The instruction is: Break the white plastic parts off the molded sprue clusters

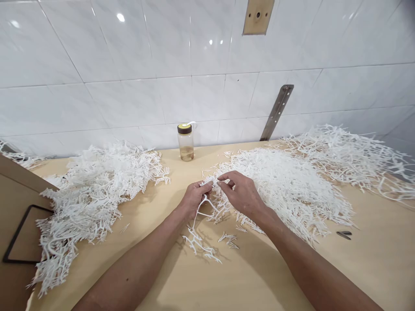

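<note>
My left hand (195, 196) is closed, thumb on top, around a white branching plastic sprig (198, 242). The sprig's thin forked twigs hang below the hand and reach down toward the table. Close beside it, my right hand (240, 190) has thumb and index finger in a pinch at white bits by the left thumb; what exactly lies between these fingertips is too small to tell. Behind and right of my right hand lies a large heap of white branched pieces (292, 185). A few loose white twigs (229, 239) lie on the table below the hands.
Another heap of white pieces (94, 185) covers the table's left side, against a brown box (19, 203) with a black handle. A bottle (186, 144) stands near the tiled wall. Longer white branches (356, 151) pile up at far right. Small dark objects (344, 234) lie at right.
</note>
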A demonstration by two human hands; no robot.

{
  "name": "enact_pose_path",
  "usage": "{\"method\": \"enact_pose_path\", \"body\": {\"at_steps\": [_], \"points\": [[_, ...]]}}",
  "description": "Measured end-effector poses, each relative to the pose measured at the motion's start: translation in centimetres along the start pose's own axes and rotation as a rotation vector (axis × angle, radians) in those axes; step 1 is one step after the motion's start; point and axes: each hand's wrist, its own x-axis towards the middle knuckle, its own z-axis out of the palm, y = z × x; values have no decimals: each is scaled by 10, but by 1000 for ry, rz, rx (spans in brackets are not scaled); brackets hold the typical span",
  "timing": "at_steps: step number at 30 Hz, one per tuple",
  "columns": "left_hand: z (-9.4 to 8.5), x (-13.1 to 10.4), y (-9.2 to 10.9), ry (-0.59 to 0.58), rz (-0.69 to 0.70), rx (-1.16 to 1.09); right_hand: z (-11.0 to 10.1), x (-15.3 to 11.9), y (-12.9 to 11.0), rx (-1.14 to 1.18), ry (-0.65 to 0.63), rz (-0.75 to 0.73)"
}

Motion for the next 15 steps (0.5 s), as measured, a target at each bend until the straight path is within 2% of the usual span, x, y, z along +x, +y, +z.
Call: {"method": "enact_pose_path", "body": {"at_steps": [4,10,15], "points": [[0,0,0,-9,-11,-16,5,-2,-1,1,9,35],[0,0,-1,-2,-6,6,7,-1,-1,72,-116,174],[1,-1,-1,-2,13,16,8,0,1,98,-127,190]]}}
